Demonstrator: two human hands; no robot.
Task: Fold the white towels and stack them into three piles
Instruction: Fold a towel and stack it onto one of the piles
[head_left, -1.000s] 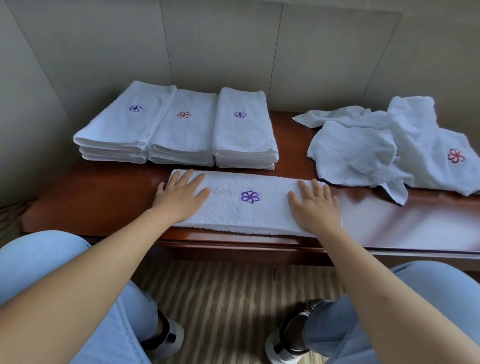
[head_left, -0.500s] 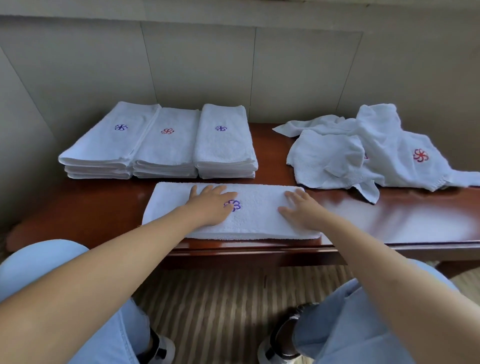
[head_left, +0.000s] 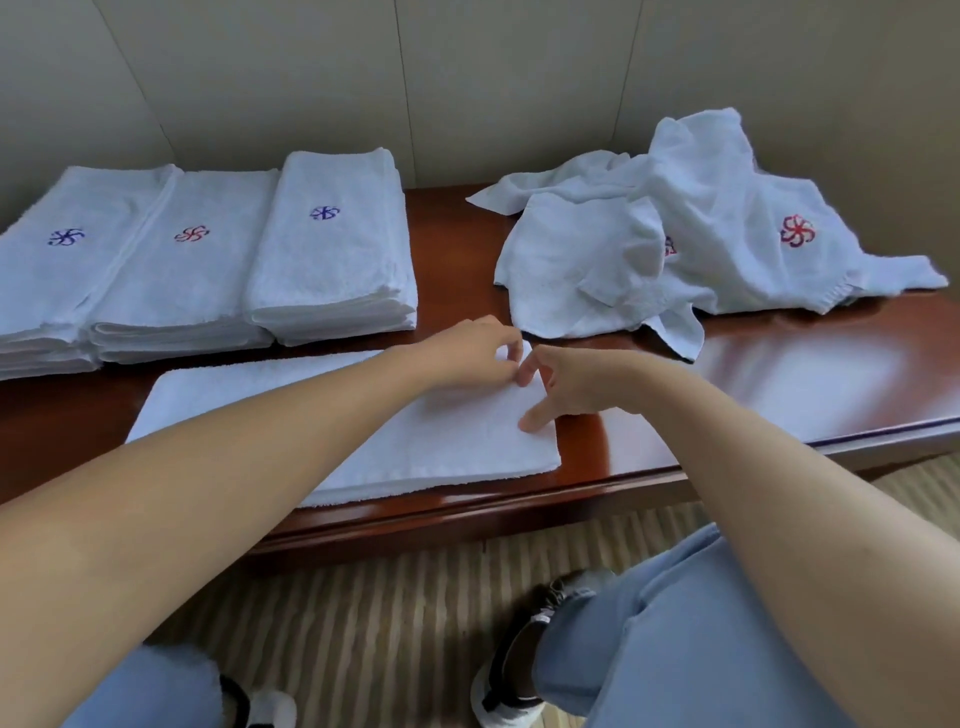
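Note:
A long folded white towel (head_left: 234, 384) lies along the front edge of the wooden table (head_left: 779, 374). My left hand (head_left: 467, 353) reaches across it and pinches its far right corner with curled fingers. Beside it, my right hand (head_left: 566, 384) grips the same right end, one finger pressing down on the cloth near the edge. Three piles of folded towels stand side by side at the back left: the left pile (head_left: 67, 260), the middle pile (head_left: 187, 270) and the right pile (head_left: 332, 244). A heap of unfolded towels (head_left: 649, 249) lies at the back right.
The table backs onto a pale panelled wall. Bare glossy wood shows at the front right of the table. Below are a striped carpet (head_left: 389, 623), my knees in light jeans and my shoes.
Both hands have slid right along the long towel, from lying flat on it to meeting at its right end and taking hold of it. The view has turned right and come closer.

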